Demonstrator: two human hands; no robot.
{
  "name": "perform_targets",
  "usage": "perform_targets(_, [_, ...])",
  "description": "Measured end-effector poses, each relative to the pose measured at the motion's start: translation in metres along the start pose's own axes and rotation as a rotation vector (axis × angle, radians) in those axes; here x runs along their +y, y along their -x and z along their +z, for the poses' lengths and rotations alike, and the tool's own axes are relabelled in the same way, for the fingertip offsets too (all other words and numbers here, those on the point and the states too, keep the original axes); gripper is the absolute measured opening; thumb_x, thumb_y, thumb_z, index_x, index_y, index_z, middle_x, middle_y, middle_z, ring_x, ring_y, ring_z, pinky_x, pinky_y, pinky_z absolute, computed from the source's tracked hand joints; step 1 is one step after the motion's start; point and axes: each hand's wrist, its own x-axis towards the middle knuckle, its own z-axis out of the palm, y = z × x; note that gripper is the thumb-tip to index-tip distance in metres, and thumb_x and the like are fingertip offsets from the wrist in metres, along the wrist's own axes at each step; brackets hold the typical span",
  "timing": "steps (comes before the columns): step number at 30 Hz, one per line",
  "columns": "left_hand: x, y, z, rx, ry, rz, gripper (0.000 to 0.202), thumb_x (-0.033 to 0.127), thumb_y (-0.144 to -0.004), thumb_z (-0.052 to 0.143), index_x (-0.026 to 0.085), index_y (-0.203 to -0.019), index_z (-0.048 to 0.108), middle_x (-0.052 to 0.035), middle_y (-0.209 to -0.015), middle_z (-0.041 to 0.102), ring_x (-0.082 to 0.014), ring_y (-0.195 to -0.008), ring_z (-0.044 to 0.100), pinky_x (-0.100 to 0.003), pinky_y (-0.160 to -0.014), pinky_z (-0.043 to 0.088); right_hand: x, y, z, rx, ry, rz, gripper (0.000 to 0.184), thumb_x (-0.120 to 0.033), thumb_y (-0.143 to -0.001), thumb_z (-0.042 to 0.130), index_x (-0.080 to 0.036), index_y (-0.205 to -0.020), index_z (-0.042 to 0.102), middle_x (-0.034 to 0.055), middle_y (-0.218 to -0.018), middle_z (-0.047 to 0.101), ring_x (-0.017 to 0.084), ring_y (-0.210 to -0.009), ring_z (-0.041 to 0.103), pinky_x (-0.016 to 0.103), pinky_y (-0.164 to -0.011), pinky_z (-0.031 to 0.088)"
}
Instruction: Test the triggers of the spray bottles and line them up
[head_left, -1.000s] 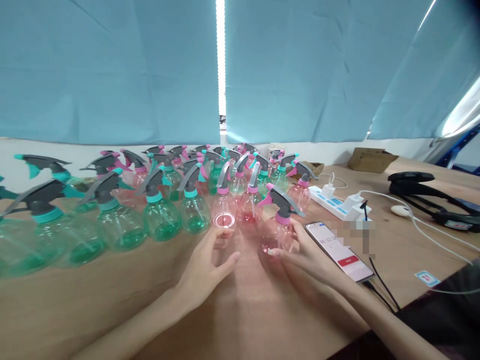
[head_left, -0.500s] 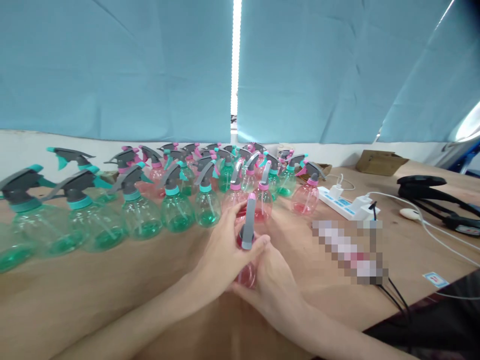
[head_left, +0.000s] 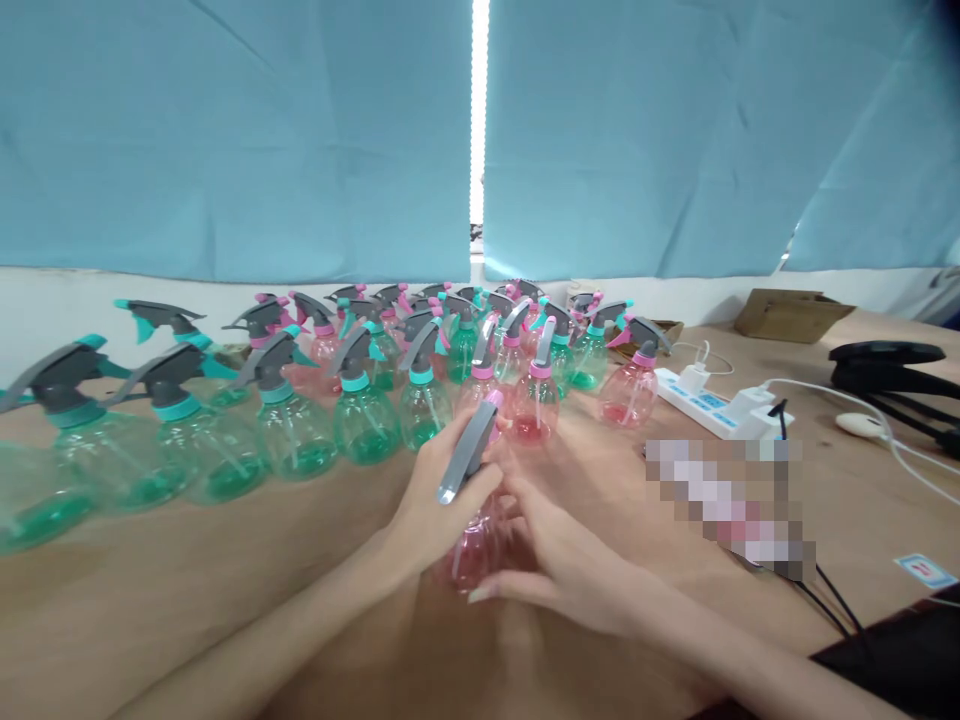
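Note:
A pink clear spray bottle (head_left: pixel 474 545) with a grey trigger head stands on the wooden table (head_left: pixel 225 600) just in front of me. My left hand (head_left: pixel 439 495) is wrapped round its neck and grey trigger. My right hand (head_left: pixel 559 555) cups the bottle's round body from the right, fingers curled against it. Behind them stand rows of several green spray bottles (head_left: pixel 364 415) and pink spray bottles (head_left: pixel 634 385) with grey heads.
A white power strip (head_left: pixel 712 408) with plugs and cables lies at the right. A blurred-out flat object (head_left: pixel 724 505) lies beside my right hand. A cardboard box (head_left: pixel 791 312), a black device (head_left: pixel 892 370) and a blue curtain (head_left: pixel 300 130) are further back.
My right hand drew a pink bottle from beside the flat object toward me, my left hand took its neck and trigger, and the bottle now tilts slightly, head turned left.

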Motion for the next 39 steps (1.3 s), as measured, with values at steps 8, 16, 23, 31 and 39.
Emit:
perform_targets(8, [-0.005,-0.005,-0.004,-0.067,0.050,0.026,0.012,0.012,-0.071,0.048,0.021,-0.080,0.046,0.0066,-0.067,0.035,-0.0094,-0.058,0.037,-0.023,-0.055,0.033,0.074,-0.013,-0.033,0.034,-0.069,0.098,0.032,-0.049,-0.082,0.064,-0.018,-0.089,0.062,0.0028,-0.082,0.067,0.017,-0.073,0.062,0.030,-0.066,0.049])
perform_targets(16, [0.003,-0.006,-0.005,-0.088,0.049,0.025,0.021,0.011,-0.070,0.047,0.020,-0.085,0.059,0.0058,-0.066,0.048,-0.0087,-0.052,0.034,-0.022,-0.049,0.030,0.085,-0.024,-0.024,0.143,0.012,0.058,0.031,-0.049,-0.084,0.061,-0.019,-0.079,0.059,0.0010,-0.072,0.063,0.015,-0.064,0.056,0.026,-0.058,0.043])
perform_targets(23, [0.001,-0.005,-0.005,-0.083,0.060,0.030,0.017,0.010,-0.069,0.045,0.020,-0.078,0.055,0.0044,-0.070,0.054,-0.0109,-0.059,0.043,-0.025,-0.058,0.038,0.092,-0.019,-0.025,0.148,0.320,-0.090,0.035,-0.053,-0.086,0.058,-0.019,-0.074,0.057,-0.0006,-0.066,0.056,0.012,-0.056,0.048,0.025,-0.054,0.037])
perform_targets(31, [-0.004,-0.002,-0.006,-0.091,-0.011,0.014,0.014,0.013,-0.071,0.044,0.020,-0.077,0.055,0.0024,-0.071,0.054,-0.0139,-0.063,0.049,-0.028,-0.060,0.037,0.097,-0.020,-0.029,0.198,0.347,-0.070,0.039,-0.053,-0.090,0.052,-0.020,-0.070,0.055,-0.0011,-0.061,0.055,0.012,-0.053,0.047,0.026,-0.054,0.037])
perform_targets(39, [0.004,-0.008,-0.006,-0.072,0.035,0.010,0.012,0.015,-0.066,0.043,0.023,-0.065,0.035,0.0072,-0.057,0.028,-0.0098,-0.047,0.027,-0.025,-0.044,0.022,0.092,-0.018,-0.033,0.254,0.338,0.001,0.035,-0.050,-0.091,0.052,-0.021,-0.072,0.058,0.0014,-0.068,0.064,0.015,-0.060,0.057,0.028,-0.059,0.045])
